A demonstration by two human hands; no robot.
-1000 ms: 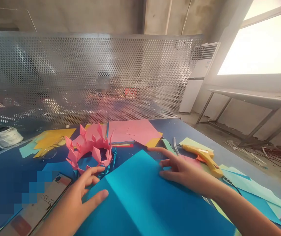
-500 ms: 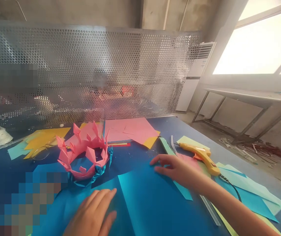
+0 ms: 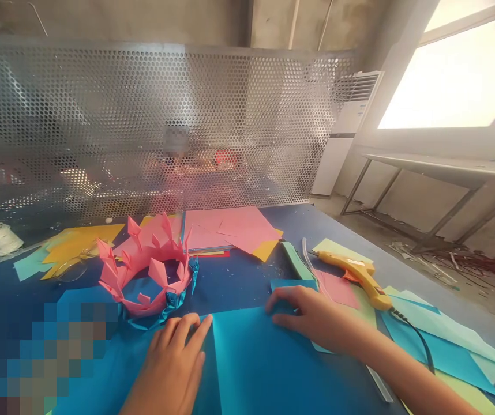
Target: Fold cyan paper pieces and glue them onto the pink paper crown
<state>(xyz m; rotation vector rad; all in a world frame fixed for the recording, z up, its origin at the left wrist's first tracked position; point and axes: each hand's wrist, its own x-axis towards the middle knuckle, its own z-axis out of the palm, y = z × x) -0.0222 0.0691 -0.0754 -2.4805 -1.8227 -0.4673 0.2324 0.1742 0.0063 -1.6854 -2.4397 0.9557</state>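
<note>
Our left hand [image 3: 173, 369] and right hand [image 3: 312, 314] lie flat, fingers loosely spread, on the large smooth turquoise paper sheet [image 3: 265, 369] spread on the blue tabletop [image 3: 239, 279]. One straight crease shows; we judge the folding barely begun. The spiky pink folded-paper crown [image 3: 143, 268] beside it looks finished; a yellow plastic glue gun [image 3: 357, 274] rests nearby.
</note>
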